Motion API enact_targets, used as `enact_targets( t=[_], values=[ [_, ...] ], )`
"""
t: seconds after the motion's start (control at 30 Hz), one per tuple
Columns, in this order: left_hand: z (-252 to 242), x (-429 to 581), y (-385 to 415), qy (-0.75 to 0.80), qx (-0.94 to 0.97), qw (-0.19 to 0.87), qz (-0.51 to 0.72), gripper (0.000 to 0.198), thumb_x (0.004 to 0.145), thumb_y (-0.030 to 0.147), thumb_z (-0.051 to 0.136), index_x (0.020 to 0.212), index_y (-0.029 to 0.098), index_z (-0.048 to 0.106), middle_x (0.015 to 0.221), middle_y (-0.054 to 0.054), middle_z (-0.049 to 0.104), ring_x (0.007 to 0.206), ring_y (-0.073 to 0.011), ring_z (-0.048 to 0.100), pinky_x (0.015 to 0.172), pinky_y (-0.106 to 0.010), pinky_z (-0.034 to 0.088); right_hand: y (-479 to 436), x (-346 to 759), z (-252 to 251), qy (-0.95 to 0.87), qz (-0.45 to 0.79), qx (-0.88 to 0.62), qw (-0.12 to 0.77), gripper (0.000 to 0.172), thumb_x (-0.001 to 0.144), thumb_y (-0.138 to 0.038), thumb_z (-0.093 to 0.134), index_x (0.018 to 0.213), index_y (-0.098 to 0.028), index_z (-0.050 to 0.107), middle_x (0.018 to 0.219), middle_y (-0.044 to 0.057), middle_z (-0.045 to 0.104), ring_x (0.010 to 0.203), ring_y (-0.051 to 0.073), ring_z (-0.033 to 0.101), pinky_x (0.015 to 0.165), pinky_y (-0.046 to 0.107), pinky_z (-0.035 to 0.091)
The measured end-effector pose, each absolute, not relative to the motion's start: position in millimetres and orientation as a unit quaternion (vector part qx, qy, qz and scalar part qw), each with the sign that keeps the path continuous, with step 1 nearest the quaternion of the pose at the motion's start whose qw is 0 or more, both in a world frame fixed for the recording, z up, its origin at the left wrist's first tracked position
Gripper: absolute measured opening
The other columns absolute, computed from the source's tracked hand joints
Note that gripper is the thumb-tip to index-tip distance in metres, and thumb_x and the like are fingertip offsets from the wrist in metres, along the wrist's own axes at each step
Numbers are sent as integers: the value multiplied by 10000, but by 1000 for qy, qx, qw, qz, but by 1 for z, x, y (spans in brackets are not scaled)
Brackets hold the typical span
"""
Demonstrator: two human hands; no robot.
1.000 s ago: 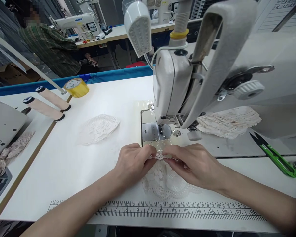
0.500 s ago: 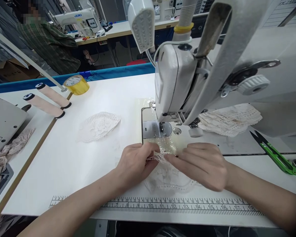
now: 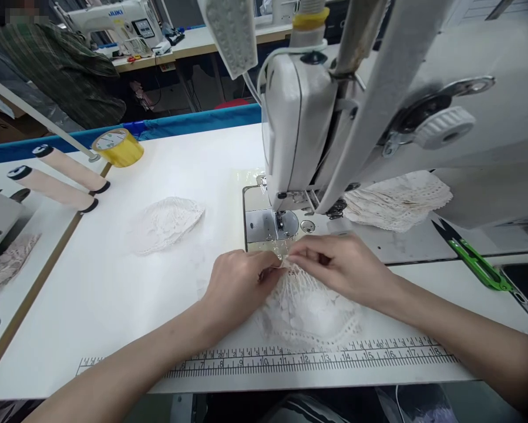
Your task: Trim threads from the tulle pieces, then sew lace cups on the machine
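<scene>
A white lace piece (image 3: 314, 311) lies in front of the sewing machine (image 3: 296, 129), gathered at its top edge and spread toward the printed ruler. My left hand (image 3: 241, 279) pinches that edge from the left. On the other side, my right hand (image 3: 340, 264) is closed with thumb and fingertips on the same edge, close to the left fingertips. Both hands are just below the metal needle plate (image 3: 261, 226). Another lace piece (image 3: 169, 223) lies flat to the left, and a stack of lace pieces (image 3: 398, 200) sits under the machine arm.
Green thread snips (image 3: 475, 258) lie at the right. Two thread cones (image 3: 52, 188) and a yellow tape roll (image 3: 118, 148) are at the back left. The ruler scale (image 3: 264, 361) runs along the front edge. Across the aisle a person (image 3: 52, 70) is beside another sewing machine (image 3: 114, 26).
My right hand has lifted and turned, its fingers now pinching at the lace's top edge. The lace is spread more visibly below. The whole view has shifted slightly.
</scene>
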State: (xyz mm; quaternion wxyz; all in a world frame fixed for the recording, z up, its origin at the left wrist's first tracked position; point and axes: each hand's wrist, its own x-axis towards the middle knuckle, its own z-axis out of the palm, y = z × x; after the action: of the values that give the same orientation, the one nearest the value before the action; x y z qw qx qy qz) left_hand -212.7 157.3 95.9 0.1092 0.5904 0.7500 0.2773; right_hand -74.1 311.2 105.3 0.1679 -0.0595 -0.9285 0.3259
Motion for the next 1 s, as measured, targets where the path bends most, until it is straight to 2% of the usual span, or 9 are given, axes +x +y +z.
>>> enact_targets(
  t=[0.07, 0.17, 0.23, 0.33, 0.43, 0.6, 0.67, 0.9, 1.0],
  values=[
    [93, -214, 160, 757, 606, 23, 243, 28, 878, 215, 642, 886, 193, 657, 649, 26, 672, 525, -138, 554, 520, -286, 374, 314, -80, 98, -937, 299, -105, 146, 208, 959, -233, 535, 933, -191, 737, 608, -26, 657, 487, 83, 551, 483, 217, 397],
    [90, -215, 162, 742, 627, -80, 225, 275, 863, 214, 670, 1126, 160, 607, 932, -52, 730, 767, -196, 648, 687, -357, 449, 318, -86, 89, -945, 257, -151, 135, 259, 969, -291, 507, 1008, -217, 752, 678, 6, 693, 538, 115, 577, 502, 240, 389],
    [89, -215, 161, 712, 656, -147, 205, 248, 876, 180, 653, 1122, 167, 629, 1074, -75, 726, 940, -233, 646, 816, -409, 435, 320, -90, 86, -943, 253, -172, 135, 263, 965, -320, 512, 1008, -228, 754, 741, 21, 710, 609, 134, 606, 539, 252, 401],
    [88, -212, 159, 671, 692, -205, 170, 215, 893, 139, 632, 1101, 171, 673, 1168, -33, 732, 1022, -233, 633, 886, -426, 395, 323, -91, 86, -951, 211, -174, 142, 292, 979, -346, 490, 979, -219, 753, 796, 38, 718, 664, 143, 613, 566, 262, 384],
    [89, -209, 155, 665, 707, -192, 143, 290, 927, 185, 600, 1209, 125, 637, 1252, -18, 702, 1087, -227, 620, 914, -428, 378, 324, -86, 89, -973, 78, -146, 159, 337, 1000, -350, 453, 943, -204, 752, 798, 48, 718, 638, 135, 584, 525, 272, 296],
    [91, -210, 155, 680, 703, -154, 143, 316, 969, 241, 539, 1261, 149, 616, 1280, -6, 682, 1179, -225, 588, 948, -433, 352, 319, -73, 93, -970, -108, -43, 215, 243, 966, -214, 509, 985, -246, 749, 723, -5, 715, 547, 112, 506, 504, 298, 224],
    [91, -211, 157, 684, 699, -153, 144, 313, 974, 247, 529, 1261, 160, 618, 1282, -4, 679, 1195, -224, 582, 952, -432, 346, 317, -71, 90, -965, -128, -40, 226, 245, 978, -261, 511, 1032, -228, 748, 740, 7, 722, 573, 124, 529, 502, 310, 211],
    [91, -209, 160, 706, 687, -135, 103, 408, 996, 403, 459, 1290, 162, 608, 1322, -45, 650, 1274, -264, 542, 967, -470, 318, 320, -76, 82, -978, -131, -78, 145, 363, 1020, -356, 420, 1141, -199, 724, 856, 67, 733, 588, 151, 558, 527, 316, 228],
    [91, -209, 161, 711, 684, -135, 94, 425, 996, 420, 451, 1298, 163, 605, 1328, -52, 646, 1291, -264, 530, 974, -469, 316, 322, -77, 85, -977, -141, -84, 136, 358, 1018, -363, 423, 1158, -200, 709, 890, 75, 725, 637, 172, 577, 535, 321, 227]
  ],
)
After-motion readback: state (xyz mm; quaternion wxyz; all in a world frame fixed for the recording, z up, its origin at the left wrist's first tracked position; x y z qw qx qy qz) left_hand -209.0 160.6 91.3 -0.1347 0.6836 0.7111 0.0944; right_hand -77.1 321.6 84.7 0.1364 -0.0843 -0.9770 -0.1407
